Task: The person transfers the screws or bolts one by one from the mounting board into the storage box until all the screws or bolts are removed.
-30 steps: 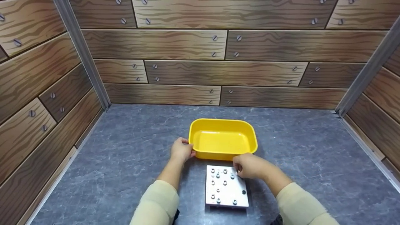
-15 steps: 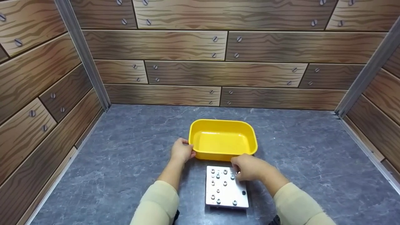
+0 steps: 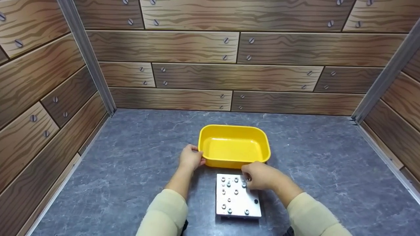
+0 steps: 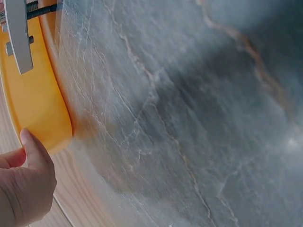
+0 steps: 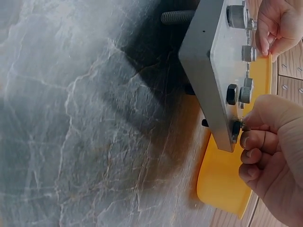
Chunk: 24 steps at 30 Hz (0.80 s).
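Observation:
A silvery metal plate (image 3: 239,201) lies on the grey surface, with several bolts (image 5: 236,18) standing in its face. My right hand (image 3: 264,177) is at the plate's far right corner, thumb and index finger pinching a small bolt (image 5: 243,124) that the fingers largely cover. A black nut (image 5: 236,128) sits at the plate face right beside those fingertips. Beyond the plate stands a yellow bin (image 3: 234,126). My left hand (image 3: 191,158) grips the near left corner of its rim, thumb visible on the wall in the left wrist view.
Grey marbled tabletop (image 3: 147,141) surrounds the plate and bin. Wood-patterned panels (image 3: 193,77) wall off the back and both sides, with metal posts (image 3: 88,59) in the corners. Threaded ends (image 5: 176,17) stick out beneath the plate.
My right hand has shifted slightly left and its wrist has turned a little at the same plate corner. The left hand, the bin and the plate stay in place.

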Tool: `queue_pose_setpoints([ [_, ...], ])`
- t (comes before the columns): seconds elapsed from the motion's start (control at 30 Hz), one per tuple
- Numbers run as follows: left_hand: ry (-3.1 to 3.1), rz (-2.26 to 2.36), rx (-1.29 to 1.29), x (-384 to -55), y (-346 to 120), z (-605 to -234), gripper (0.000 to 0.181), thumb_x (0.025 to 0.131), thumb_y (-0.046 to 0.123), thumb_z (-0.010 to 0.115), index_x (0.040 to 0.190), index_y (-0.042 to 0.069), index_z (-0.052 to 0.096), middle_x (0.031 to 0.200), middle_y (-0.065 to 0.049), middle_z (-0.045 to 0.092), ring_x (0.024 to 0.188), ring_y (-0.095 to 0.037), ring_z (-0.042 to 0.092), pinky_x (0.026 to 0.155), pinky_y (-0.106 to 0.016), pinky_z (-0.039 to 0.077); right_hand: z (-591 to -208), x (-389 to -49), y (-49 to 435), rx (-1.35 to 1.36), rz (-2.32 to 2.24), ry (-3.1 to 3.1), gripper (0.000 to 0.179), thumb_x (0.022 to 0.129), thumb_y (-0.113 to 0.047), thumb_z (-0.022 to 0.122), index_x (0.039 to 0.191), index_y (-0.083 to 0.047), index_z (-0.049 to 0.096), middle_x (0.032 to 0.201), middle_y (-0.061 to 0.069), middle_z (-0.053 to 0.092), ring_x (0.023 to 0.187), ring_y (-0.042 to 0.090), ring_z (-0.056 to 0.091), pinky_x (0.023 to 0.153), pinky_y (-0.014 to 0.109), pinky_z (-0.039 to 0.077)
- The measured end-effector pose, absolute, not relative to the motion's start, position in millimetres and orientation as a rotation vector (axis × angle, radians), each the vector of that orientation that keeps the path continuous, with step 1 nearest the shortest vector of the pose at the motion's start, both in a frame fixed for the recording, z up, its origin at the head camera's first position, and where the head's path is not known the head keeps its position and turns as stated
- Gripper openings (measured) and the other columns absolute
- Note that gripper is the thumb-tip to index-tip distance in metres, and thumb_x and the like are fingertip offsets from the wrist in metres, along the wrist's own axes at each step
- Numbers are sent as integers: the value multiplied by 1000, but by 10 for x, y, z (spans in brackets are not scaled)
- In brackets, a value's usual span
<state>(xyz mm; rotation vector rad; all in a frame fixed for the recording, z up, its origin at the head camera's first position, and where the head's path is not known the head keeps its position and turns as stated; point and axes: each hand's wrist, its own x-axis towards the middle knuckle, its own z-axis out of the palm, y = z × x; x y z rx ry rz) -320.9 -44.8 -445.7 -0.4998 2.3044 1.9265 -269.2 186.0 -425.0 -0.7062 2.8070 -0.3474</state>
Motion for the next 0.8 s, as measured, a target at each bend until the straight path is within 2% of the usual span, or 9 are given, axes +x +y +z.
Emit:
queue_pose_setpoints([
  [0.33,2281,1942,-502,-3206,-451,-4456,19,88,2,54,107,0,51,88,-16,56,64,-17,61,61,-25,56,-4276,-2694,1836,-787,-296,2840,19,64,-8,64,72,-18,50,60,-7,45,55,11,41,50,26,37],
  [0.8,2272,1947,-500,-3237,-459,-4485,18,88,3,55,106,0,51,87,-15,56,63,-17,61,60,-26,56,-4256,-2700,1816,-773,-275,2824,19,65,-7,65,72,-19,51,61,-7,47,56,12,43,50,26,38],
])
